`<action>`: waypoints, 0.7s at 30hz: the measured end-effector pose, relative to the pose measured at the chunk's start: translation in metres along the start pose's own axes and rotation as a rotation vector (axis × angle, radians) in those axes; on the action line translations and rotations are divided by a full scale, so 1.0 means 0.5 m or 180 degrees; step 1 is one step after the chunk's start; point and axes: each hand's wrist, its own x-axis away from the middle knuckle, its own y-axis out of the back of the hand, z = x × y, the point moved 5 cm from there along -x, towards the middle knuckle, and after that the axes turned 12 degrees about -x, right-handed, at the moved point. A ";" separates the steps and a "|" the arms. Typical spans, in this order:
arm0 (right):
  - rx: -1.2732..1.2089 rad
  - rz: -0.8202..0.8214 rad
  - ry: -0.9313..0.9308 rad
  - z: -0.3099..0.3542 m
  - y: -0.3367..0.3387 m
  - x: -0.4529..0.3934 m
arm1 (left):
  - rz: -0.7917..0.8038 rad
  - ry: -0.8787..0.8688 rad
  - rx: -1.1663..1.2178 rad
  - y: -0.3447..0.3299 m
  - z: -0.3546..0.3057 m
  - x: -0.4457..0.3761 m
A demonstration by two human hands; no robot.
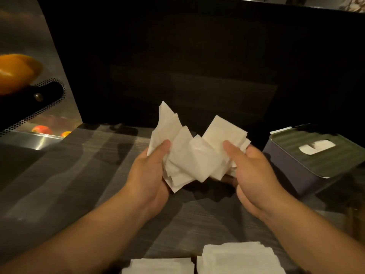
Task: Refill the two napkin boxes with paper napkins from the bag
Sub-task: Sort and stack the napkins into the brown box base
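A loose, fanned bundle of white paper napkins [194,153] is held up over the grey table, its sheets splayed at odd angles. My left hand [153,173] grips its left side, thumb on top. My right hand [250,175] grips its right side, thumb pressed on the sheets. A closed napkin box [308,171] with purple walls and a green ribbed lid sits at the right; a white napkin shows through the lid's slot. Two flat stacks of napkins [237,258] lie at the near edge. No bag and no second box are in view.
The grey wood-grain table [83,175] runs under my arms. A dark wall stands behind it. At the left is a steel panel [59,76] with a perforated black part, an orange bowl [17,72] and red and orange fruit low beside it.
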 end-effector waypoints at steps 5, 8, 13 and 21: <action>-0.0382 -0.0414 0.0600 0.046 0.018 -0.003 | 0.0049 0.0002 -0.0194 -0.004 0.008 0.005; -0.0525 -0.0260 0.0274 0.027 0.010 0.000 | 0.0073 -0.0083 -0.0292 -0.013 0.007 0.007; -0.0619 0.0282 -0.0038 0.009 -0.001 0.008 | -0.0145 -0.0160 -0.0409 -0.010 0.007 0.004; 0.0691 0.0424 0.0232 -0.001 -0.003 0.000 | 0.0307 -0.0214 -0.0950 -0.031 0.008 0.022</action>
